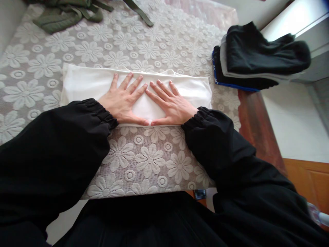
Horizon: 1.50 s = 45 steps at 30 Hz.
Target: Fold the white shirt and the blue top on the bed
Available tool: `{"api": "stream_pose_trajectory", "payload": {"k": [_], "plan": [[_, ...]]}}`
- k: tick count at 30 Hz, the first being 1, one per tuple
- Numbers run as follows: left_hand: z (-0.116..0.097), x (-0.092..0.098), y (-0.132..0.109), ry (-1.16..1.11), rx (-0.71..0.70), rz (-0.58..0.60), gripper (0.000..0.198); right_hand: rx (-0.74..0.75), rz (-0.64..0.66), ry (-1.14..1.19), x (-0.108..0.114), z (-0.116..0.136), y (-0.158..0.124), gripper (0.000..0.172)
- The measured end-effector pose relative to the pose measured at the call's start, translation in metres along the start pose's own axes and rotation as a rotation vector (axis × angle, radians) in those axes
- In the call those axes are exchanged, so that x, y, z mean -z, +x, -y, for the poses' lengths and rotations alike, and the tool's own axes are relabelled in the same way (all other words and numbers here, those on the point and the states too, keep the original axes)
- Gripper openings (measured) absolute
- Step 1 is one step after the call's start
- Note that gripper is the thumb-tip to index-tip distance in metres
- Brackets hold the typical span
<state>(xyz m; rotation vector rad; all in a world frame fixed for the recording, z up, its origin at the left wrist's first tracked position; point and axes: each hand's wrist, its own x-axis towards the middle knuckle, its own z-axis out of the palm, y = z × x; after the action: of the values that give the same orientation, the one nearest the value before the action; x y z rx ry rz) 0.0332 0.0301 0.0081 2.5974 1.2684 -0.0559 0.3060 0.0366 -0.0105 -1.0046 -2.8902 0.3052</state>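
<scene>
A white cloth lies folded into a long flat band across the middle of the table. My left hand rests flat on its centre, fingers stretched out and slightly spread. My right hand lies flat beside it in the same way. The thumbs and forefingers of both hands nearly touch, framing a small patch of the cloth between them. Both arms are in black sleeves with gathered cuffs. Neither hand holds anything.
A white lace tablecloth with flowers covers the wooden table. A stack of folded dark clothes sits at the right edge. A green garment lies at the far left corner. White floor shows to the right.
</scene>
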Motion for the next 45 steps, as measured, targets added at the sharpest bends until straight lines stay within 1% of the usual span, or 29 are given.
{"api": "stream_pose_trajectory", "payload": {"k": [4,9,12,21,27,34,41,45], "plan": [[-0.0004,0.0001,0.0,-0.015,0.0,-0.003,0.142,0.007,-0.011,0.002,-0.0003,0.0001,-0.0005,0.125],[-0.0003,0.0008,0.0012,-0.002,-0.052,0.012,0.142,0.035,-0.002,0.014,-0.0009,-0.0012,0.0,0.124],[-0.0006,0.0014,0.0014,0.002,-0.058,0.016,0.143,0.044,-0.002,0.034,-0.0004,-0.0008,0.0006,0.126],[-0.0043,0.0018,-0.0003,-0.041,-0.062,-0.025,0.143,-0.001,0.013,0.035,0.0043,0.0054,0.0007,0.125],[-0.0034,0.0012,0.0004,-0.023,-0.069,-0.017,0.139,0.003,0.027,0.013,0.004,0.0044,0.0009,0.125],[-0.0077,0.0042,-0.0013,-0.044,-0.055,-0.03,0.146,-0.001,0.019,0.034,0.0036,0.0049,0.0018,0.126],[-0.0059,0.0029,-0.0002,-0.059,-0.045,-0.034,0.151,-0.043,-0.031,0.041,-0.0013,0.0011,0.0013,0.13],[-0.0066,0.004,-0.0019,-0.077,-0.043,-0.04,0.151,-0.04,-0.021,0.036,-0.0026,-0.0011,0.0009,0.129]]}}
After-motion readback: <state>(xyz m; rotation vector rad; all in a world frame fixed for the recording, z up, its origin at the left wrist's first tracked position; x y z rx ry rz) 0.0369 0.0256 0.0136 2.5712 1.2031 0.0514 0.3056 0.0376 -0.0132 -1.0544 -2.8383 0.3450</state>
